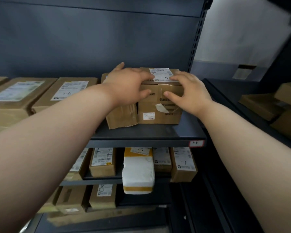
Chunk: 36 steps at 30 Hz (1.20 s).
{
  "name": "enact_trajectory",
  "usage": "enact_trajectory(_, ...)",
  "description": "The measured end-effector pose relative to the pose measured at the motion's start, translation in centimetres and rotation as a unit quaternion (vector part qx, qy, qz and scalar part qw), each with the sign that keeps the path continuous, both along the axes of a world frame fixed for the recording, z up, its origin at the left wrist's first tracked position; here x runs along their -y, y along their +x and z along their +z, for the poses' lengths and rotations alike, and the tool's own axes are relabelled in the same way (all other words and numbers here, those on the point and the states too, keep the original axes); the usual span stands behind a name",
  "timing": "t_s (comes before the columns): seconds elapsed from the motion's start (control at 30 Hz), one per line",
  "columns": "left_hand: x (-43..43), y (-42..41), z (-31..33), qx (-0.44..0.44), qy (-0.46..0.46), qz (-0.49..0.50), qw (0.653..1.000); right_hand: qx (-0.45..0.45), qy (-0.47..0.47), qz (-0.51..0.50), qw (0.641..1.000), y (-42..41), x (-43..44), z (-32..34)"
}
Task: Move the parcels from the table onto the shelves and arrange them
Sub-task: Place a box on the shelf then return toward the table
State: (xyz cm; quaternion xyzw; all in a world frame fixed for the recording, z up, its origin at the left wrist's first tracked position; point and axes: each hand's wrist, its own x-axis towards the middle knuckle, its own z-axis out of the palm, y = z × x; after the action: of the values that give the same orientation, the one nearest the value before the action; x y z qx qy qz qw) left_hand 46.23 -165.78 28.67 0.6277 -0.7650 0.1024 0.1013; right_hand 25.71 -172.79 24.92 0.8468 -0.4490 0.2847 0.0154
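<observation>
Clasping the box [160, 115] on the shelf [141, 132] with left hand [126, 86] and right hand [191, 93], thumbs on front. Perhaps two stacked, hard to tell; risks toppling the upper if shoved unevenly.

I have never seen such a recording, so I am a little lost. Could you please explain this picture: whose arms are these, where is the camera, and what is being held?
No machine here: these are a person's two bare arms. The one picture comes from a camera worn on the head, looking forward and down. In front is a dark metal shelf carrying brown parcels; the lower shelves hold more. The left hand and right hand both hold one cardboard box at the shelf's right end, fingers on top, thumbs on its front. It stands on the shelf against a neighbouring box and bears a white label.
</observation>
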Motion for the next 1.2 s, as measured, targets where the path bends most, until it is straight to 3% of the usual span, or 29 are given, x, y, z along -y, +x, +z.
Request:
enact_trajectory(0.43,-9.9,11.5,-0.3,0.022,-0.042,-0.066,0.997,-0.094,0.064,-0.06,0.992,10.1,-10.8,0.9)
enact_trajectory(0.67,-13.7,13.8,-2.1,0.015,-0.039,-0.112,0.993,-0.088,0.071,-0.091,0.989,13.2,-16.8,0.0)
enact_trajectory(0.9,-16.6,10.9,-4.6,0.048,-0.006,-0.144,0.988,-0.13,0.12,-0.166,0.97,8.9,-22.8,-1.4)
enact_trajectory(1.2,-25.1,1.4,-8.2,0.048,0.056,-0.191,0.979,-0.124,0.196,-0.209,0.95,-0.4,-34.7,-2.7)
